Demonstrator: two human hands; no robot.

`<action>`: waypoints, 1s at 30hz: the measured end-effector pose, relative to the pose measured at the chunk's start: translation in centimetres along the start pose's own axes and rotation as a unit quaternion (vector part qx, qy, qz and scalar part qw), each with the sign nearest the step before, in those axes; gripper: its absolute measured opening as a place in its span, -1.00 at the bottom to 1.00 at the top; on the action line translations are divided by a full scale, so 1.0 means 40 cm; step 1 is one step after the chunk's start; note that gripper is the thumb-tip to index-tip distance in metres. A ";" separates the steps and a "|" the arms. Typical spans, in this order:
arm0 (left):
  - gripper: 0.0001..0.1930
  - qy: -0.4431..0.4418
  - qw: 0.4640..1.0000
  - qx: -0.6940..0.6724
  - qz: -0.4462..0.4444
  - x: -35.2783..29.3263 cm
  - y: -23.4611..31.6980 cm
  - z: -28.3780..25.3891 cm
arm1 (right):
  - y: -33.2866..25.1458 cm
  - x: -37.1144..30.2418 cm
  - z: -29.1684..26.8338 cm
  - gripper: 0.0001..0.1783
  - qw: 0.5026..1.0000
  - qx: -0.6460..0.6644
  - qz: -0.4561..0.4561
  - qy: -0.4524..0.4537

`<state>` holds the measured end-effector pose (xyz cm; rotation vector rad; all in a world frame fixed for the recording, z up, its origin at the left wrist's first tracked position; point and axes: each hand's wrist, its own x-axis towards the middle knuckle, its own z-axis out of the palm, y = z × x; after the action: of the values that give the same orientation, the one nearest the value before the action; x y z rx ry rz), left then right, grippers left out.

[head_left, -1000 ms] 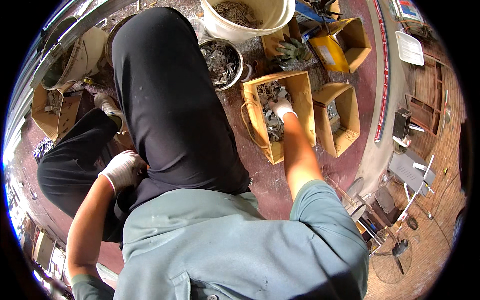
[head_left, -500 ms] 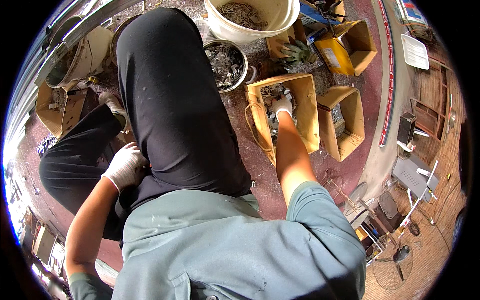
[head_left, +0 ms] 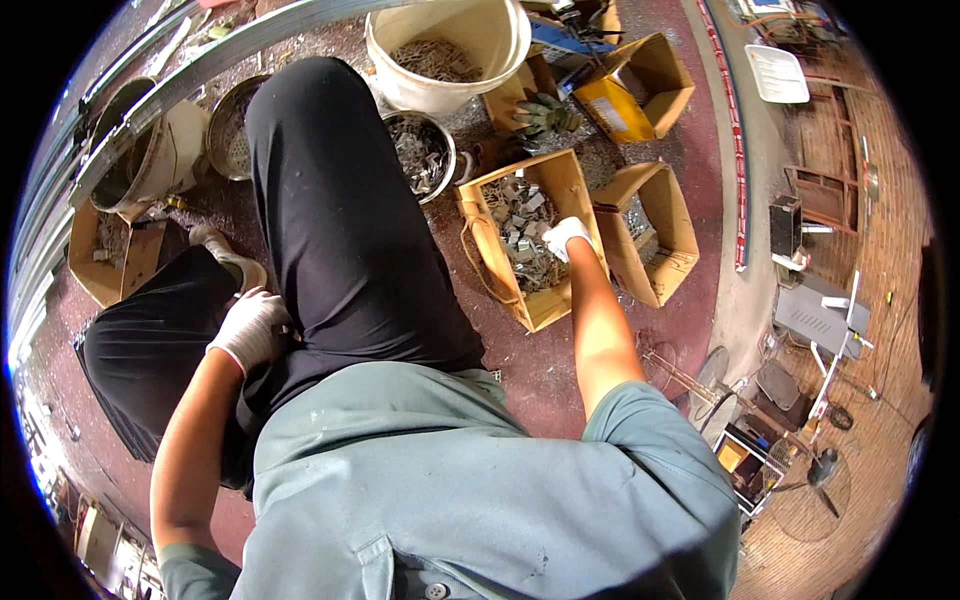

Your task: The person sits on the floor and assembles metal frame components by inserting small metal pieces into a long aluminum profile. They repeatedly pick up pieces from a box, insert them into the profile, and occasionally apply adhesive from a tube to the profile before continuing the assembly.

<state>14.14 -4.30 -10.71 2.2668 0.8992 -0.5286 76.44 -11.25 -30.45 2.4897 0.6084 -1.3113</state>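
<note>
A gloved right hand (head_left: 568, 238) reaches into a wooden box (head_left: 568, 176) on the floor (head_left: 540, 385), loose metal pieces (head_left: 524, 232) jumbled just left of its fingers. The left hand (head_left: 252, 330), farther off, rests by the thigh (head_left: 345, 240); whether either hand's fingers are closed, I cannot tell.

Small angular grey metal pieces (head_left: 524, 222) inside rectangular tan wooden box (head_left: 565, 185), and at its three o'clock, rectangular brown cardboard carton (head_left: 678, 243)!

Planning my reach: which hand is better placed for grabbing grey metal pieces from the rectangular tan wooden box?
Likely your white-gloved right hand: it's over the pieces in the box; your white-gloved left hand rests against your black trousers.
</note>
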 end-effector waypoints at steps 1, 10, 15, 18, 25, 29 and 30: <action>-0.90 -0.007 1.000 -0.010 -0.019 0.006 0.018 -0.036 | 0.028 -0.002 0.001 -0.75 0.997 0.071 -0.007 -0.038; -0.81 0.359 0.873 -0.322 -0.064 0.020 0.030 -0.282 | -0.172 -0.362 -0.118 -0.81 0.814 0.500 -0.298 0.012; -0.69 0.438 0.830 -0.342 -0.047 0.076 0.033 -0.425 | -0.493 -0.688 -0.197 -0.72 0.737 0.479 -0.475 0.040; -0.60 0.417 0.733 -0.538 -0.008 0.043 0.048 -0.503 | -0.699 -0.957 -0.184 -0.71 0.715 0.394 -0.576 0.037; -0.54 0.331 0.440 -0.801 0.236 0.093 -0.113 -0.477 | -1.010 -1.169 0.038 -0.58 0.672 0.085 -0.729 0.097; -0.62 0.373 0.367 -0.824 0.217 0.027 -0.175 -0.462 | -1.064 -1.149 0.103 -0.63 0.734 0.147 -0.663 0.017; -0.60 0.384 0.380 -0.814 0.211 0.017 -0.176 -0.467 | -1.067 -1.159 0.109 -0.69 0.709 0.212 -0.672 0.019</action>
<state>11.97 12.78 -0.58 0.4795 0.5142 1.3194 29.52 13.24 4.06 2.1687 2.7222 -1.8818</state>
